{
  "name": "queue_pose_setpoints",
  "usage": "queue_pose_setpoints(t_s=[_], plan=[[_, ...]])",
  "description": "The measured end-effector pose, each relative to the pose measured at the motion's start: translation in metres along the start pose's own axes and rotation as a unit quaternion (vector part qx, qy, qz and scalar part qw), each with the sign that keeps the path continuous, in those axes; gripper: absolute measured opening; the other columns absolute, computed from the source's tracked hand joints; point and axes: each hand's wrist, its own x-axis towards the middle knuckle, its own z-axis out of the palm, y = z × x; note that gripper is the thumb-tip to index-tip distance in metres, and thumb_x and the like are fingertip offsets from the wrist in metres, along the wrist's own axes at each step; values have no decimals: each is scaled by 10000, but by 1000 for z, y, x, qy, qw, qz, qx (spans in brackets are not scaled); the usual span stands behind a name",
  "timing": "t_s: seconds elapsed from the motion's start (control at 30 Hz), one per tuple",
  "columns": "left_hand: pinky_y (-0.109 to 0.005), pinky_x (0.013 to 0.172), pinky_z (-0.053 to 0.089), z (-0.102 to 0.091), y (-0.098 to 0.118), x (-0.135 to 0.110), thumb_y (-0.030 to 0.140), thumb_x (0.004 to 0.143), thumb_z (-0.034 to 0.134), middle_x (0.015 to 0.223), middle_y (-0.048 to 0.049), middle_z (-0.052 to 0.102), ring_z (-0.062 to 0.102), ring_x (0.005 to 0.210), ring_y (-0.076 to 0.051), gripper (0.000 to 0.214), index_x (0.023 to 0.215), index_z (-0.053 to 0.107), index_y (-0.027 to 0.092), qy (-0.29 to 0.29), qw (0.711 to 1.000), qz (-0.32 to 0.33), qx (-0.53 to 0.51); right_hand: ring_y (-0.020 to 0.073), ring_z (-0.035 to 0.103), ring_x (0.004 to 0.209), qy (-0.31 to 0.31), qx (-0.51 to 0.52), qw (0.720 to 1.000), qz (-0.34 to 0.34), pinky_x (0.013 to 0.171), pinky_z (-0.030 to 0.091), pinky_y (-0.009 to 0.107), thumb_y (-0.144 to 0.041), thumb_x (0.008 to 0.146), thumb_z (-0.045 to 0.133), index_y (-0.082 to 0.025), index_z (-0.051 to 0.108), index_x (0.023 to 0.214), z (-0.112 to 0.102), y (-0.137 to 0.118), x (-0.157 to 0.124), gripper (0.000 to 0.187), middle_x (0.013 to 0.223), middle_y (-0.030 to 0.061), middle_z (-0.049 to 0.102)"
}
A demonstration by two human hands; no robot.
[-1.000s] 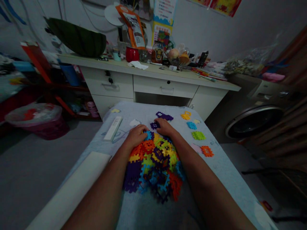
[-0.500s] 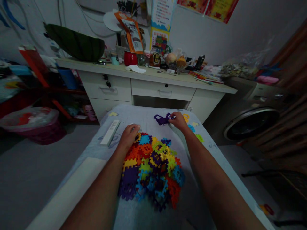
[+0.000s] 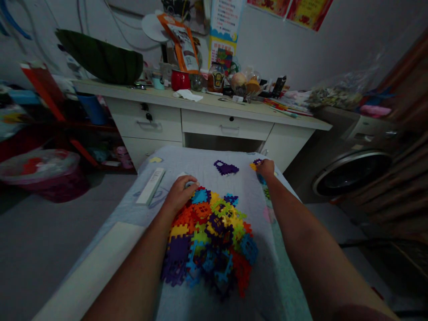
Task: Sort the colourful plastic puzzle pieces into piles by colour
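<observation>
A heap of coloured interlocking plastic tiles [image 3: 210,236] lies on a small table covered with a pale cloth [image 3: 200,156]. My left hand [image 3: 180,194] rests with curled fingers on the heap's far left edge, touching a blue tile [image 3: 201,196]. My right hand [image 3: 265,168] reaches to the table's far right corner, fingers closed around a small purple tile [image 3: 257,162] beside a yellow tile [image 3: 253,166]. A purple tile group [image 3: 226,168] lies alone on the cloth between the hands.
A white flat box [image 3: 150,186] lies at the table's left; a long white board [image 3: 96,263] lies along its near left edge. Behind stands a cluttered white desk [image 3: 230,116]. A washing machine [image 3: 351,174] is at the right, a pink basket [image 3: 43,174] on the floor at the left.
My right hand left the purple tile group on the cloth and moved right to the far corner by the yellow tile. My left hand stayed on the heap.
</observation>
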Motion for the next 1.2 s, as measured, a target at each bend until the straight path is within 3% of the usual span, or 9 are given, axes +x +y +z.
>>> queue_pose_setpoints(t_s=[0.13, 0.27, 0.37, 0.5, 0.67, 0.87, 0.97, 1.03, 1.2], plan=[[-414, 1053, 403, 1, -1, 0, 471, 759, 574, 1084, -68, 638, 571, 1119, -260, 336, 932, 683, 204, -10, 1000, 6, 13, 264, 632, 1023, -5, -10, 1000, 19, 844, 469, 303, -190, 859, 549, -49, 710, 1103, -10, -2, -5, 325, 1049, 208, 701], [-407, 1042, 414, 1, -1, 0, 485, 757, 572, 1085, -76, 628, 578, 1104, -262, 366, 941, 681, 188, -11, 1000, 5, 15, 240, 623, 1076, -20, -6, 1000, -21, 907, 450, 293, -180, 872, 516, -116, 717, 1124, -27, -3, -19, 328, 1145, 164, 689], [-409, 1012, 436, 1, 1, -1, 489, 750, 572, 1069, -76, 629, 589, 1064, -262, 372, 934, 684, 186, -20, 999, 1, 26, 231, 609, 1112, -88, -24, 994, -58, 927, 442, 301, -183, 877, 503, -177, 722, 1108, -38, 2, -31, 319, 1197, 113, 681], [-404, 987, 449, 0, 1, -2, 492, 753, 569, 1059, -70, 637, 589, 1049, -258, 363, 932, 685, 199, -31, 999, 10, 42, 259, 595, 1130, -167, -69, 982, -55, 909, 450, 368, -248, 889, 526, -233, 697, 1151, -42, 14, -43, 313, 1273, 104, 640], [-405, 987, 448, 2, -3, -1, 510, 749, 566, 1068, -81, 639, 588, 1055, -263, 387, 939, 686, 194, -29, 998, 17, 51, 242, 609, 1069, -165, -70, 980, -83, 874, 449, 323, -279, 810, 664, -212, 682, 1163, -35, 27, -50, 360, 1221, 120, 648], [-404, 990, 446, 2, -2, 0, 495, 736, 572, 1058, -81, 645, 591, 1044, -266, 375, 927, 691, 195, -36, 997, 20, 68, 227, 611, 1046, -155, -53, 981, -102, 863, 446, 285, -186, 746, 720, -165, 676, 1146, -38, 32, -51, 403, 1191, 138, 643], [-406, 993, 445, 2, -3, 0, 507, 733, 573, 1069, -84, 643, 590, 1057, -271, 391, 935, 692, 193, -39, 997, 15, 64, 241, 587, 1105, -128, -20, 986, -100, 901, 441, 311, -202, 733, 747, -148, 643, 1183, -49, 20, -56, 466, 1247, 158, 611], [-409, 1000, 440, 2, -4, 0, 508, 736, 571, 1085, -93, 636, 589, 1069, -274, 408, 953, 693, 185, -41, 997, 10, 62, 225, 595, 1067, -129, 35, 982, -135, 888, 446, 310, -211, 751, 734, -141, 646, 1149, -56, 4, -66, 413, 1216, 149, 626], [-405, 997, 441, 2, -4, 0, 491, 739, 577, 1086, -90, 634, 589, 1068, -273, 392, 957, 694, 187, -38, 997, 7, 68, 143, 598, 756, -300, 159, 901, -269, 705, 443, 240, -208, 791, 667, -168, 683, 920, -62, -49, -110, 136, 848, 23, 681]])
